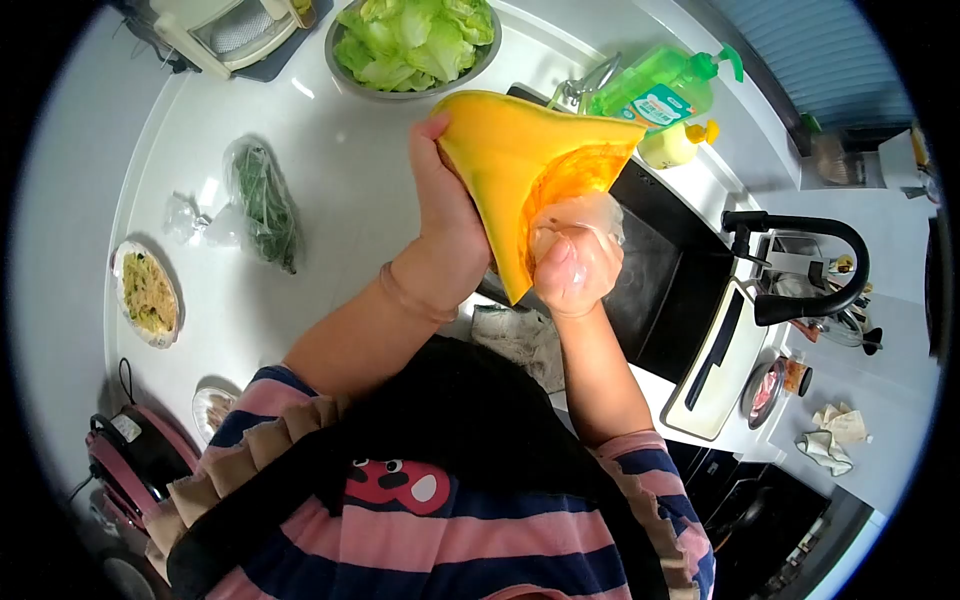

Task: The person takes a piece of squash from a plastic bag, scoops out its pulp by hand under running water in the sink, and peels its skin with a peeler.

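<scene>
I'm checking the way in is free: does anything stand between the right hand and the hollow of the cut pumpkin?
Yes: crumpled clear film, held in the right hand, sits between its fingers and the pumpkin. Nothing else visible is in the way.

A hand could pass over the counter (335,185) between the bagged greens (265,205) and the lettuce bowl (345,75). The raised pumpkin piece (500,150) blocks the middle; the green bottle (660,95) and black faucet (845,228) obstruct the sink's (690,270) far and right sides.
</scene>
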Tool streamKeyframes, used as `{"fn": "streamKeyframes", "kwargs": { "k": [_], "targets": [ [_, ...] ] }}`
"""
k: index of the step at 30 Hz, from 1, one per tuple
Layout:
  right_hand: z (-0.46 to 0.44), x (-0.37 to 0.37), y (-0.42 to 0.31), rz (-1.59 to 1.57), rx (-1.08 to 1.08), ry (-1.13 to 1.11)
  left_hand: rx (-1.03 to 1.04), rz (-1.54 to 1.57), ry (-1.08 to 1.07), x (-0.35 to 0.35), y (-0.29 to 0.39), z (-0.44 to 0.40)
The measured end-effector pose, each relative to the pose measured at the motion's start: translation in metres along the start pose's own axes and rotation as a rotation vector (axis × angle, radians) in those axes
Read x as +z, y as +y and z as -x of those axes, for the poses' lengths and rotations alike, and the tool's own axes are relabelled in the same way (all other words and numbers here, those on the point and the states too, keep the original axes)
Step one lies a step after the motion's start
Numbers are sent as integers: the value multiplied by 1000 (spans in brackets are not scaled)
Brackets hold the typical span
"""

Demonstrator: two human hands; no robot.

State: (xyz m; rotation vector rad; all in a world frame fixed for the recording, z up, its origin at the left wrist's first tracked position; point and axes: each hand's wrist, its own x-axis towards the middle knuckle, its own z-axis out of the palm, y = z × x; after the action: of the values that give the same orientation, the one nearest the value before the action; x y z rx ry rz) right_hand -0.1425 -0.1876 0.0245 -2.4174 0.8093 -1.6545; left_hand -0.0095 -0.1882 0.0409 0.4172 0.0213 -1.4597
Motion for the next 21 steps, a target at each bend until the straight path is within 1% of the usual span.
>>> {"fn": "streamKeyframes", "kwargs": {
  "k": [2, 4, 5, 7, 8, 9, 11, 12, 13, 15, 20, 21],
  "targets": [
    [-3, 4, -3, -31, -1, 22, 21, -16, -16, 1, 2, 0],
    [-8, 8, -1, 7, -68, 158, 39, -33, -33, 2, 4, 1],
    [1, 5, -1, 10, -64, 160, 58, -31, -4, 1, 6, 1],
    [33, -2, 5, 64, 391, 93, 78, -29, 22, 1, 10, -3],
    [43, -4, 6, -55, 490, 119, 86, -38, 16, 0, 12, -3],
    [48, -2, 5, -56, 494, 118, 92, -48, 11, -2, 14, -4],
    [57, 0, 2, -321, 912, 288, 117, -70, 12, -10, 16, -9],
    [57, -4, 6, -304, 1005, 246, 144, -89, 6, -11, 16, -10],
    [57, -4, 8, -299, 1011, 250, 136, -91, 8, -12, 16, -9],
    [51, -5, 9, -482, 1225, 422, 89, -97, 18, -10, 14, -4],
    [69, -3, 28, -521, 1370, 488, 76, -133, 23, -21, 17, -7],
    [71, 0, 33, -616, 1457, 497, 97, -158, 28, -25, 19, -12]
  ]
}}
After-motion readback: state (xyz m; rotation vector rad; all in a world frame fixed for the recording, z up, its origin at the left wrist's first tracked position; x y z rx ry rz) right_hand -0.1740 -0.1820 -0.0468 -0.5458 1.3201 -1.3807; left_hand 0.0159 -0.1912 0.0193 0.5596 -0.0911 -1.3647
